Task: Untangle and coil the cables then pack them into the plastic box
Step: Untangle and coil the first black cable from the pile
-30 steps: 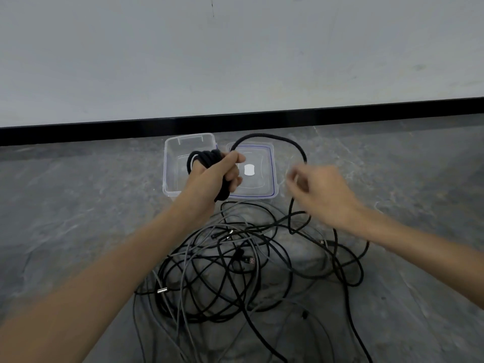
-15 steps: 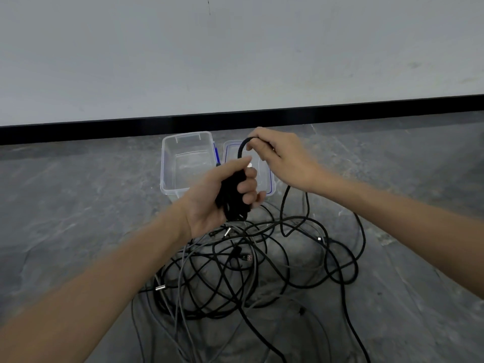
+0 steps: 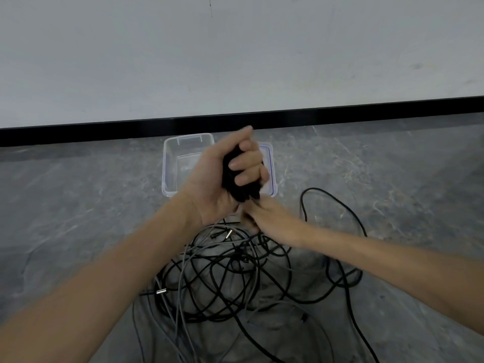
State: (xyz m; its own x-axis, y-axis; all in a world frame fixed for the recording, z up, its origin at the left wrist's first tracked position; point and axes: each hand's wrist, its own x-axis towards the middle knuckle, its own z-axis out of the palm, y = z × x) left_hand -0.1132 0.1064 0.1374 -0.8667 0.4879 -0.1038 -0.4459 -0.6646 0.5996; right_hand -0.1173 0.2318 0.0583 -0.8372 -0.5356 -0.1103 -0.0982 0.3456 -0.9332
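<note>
My left hand (image 3: 222, 179) grips a black coiled cable (image 3: 231, 176) upright, fingers curled round the bundle, in front of the clear plastic box (image 3: 170, 163). Directly beneath it, my right hand (image 3: 269, 218) pinches the same cable's loose strand at the bottom of the coil. The strand runs on to a loop (image 3: 337, 205) lying on the floor to the right. A tangle of black and grey cables (image 3: 222, 279) lies on the floor below both hands. The box stands open with nothing visible inside.
The box lid (image 3: 271, 163) with a blue seal lies right of the box, mostly hidden by my left hand. A black skirting strip (image 3: 104, 129) and a white wall stand just behind. The floor is grey stone.
My right hand has come down from the top of the coil to its bottom, carrying the strand round. My left hand has lifted and turned the coil upright.
</note>
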